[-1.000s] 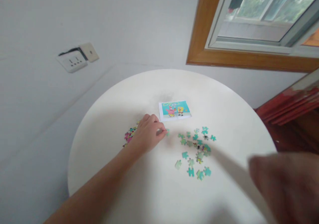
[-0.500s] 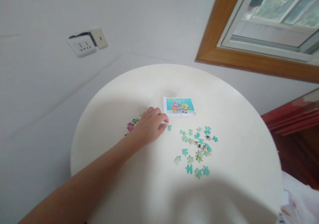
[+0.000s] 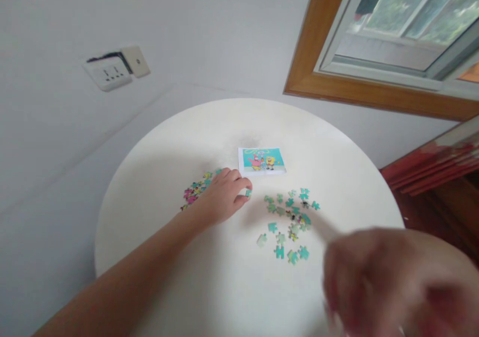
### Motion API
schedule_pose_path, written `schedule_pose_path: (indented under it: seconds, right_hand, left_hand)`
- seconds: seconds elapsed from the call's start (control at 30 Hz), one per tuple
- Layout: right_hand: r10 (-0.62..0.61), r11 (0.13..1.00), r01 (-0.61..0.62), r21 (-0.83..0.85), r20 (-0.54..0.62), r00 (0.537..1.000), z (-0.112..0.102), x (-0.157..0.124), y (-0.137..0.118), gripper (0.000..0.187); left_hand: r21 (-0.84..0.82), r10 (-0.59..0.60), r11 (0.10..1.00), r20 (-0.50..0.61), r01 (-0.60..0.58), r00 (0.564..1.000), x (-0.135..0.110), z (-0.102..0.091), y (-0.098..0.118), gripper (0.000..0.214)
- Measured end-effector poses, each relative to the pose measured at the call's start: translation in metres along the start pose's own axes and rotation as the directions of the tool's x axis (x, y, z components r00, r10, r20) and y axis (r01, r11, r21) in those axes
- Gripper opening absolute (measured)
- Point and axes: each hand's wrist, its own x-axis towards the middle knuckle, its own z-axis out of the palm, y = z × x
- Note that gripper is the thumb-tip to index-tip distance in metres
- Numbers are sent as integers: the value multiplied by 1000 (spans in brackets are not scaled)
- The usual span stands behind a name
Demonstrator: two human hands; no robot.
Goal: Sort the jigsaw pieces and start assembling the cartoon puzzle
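My left hand (image 3: 224, 194) rests on the round white table (image 3: 224, 287), thumb and fingers closed around a small teal puzzle piece (image 3: 248, 192). Beside and partly behind that hand lies a pile of pink, yellow and teal puzzle pieces (image 3: 192, 191). My right hand (image 3: 396, 282) is large and smeared by motion at the lower right, so its fingers cannot be made out. Teal and pale green puzzle pieces (image 3: 294, 210) are scattered between the two hands. A picture card (image 3: 263, 160) of cartoon figures lies just beyond my left hand.
A white wall with a socket (image 3: 109, 72) and a second wall plate (image 3: 135, 61) stands behind the table. At the upper right is a wood-framed window (image 3: 305, 80). Red folded cloth (image 3: 422, 169) shows beyond the table's right edge.
My right hand has come into view at the lower right. My left hand's finger and thumb now have the teal piece between them. The view has shifted slightly.
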Motion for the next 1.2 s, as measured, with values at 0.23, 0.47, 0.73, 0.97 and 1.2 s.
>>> schedule_pose_path:
  seconds: [0.23,0.47,0.73,0.97,1.2]
  right_hand:
    - [227,968,-245,-57,-215,950,22,129,49,27]
    - [86,960,-120,-254,-142,986,32,114,76,26]
    - [-27,911,8,-411,-41,999,51,120,72,26]
    - [-33,899,38,-436,19,999,50,123,69,29]
    - [-5,884,-14,-468,-41,999,57,127,67,27]
  left_hand:
    - [-13,7,1000,-20,-8,1000,-1,0,-1,16]
    - [-28,12,1000,6,-12,1000,-4,-7,-5,20]
    - [-20,-20,1000,21,21,1000,-2,-5,-2,18]
    - [-27,-13,1000,10,13,1000,-2,-3,-1,17]
    - [-39,-11,999,-18,10,1000,-3,0,2,15]
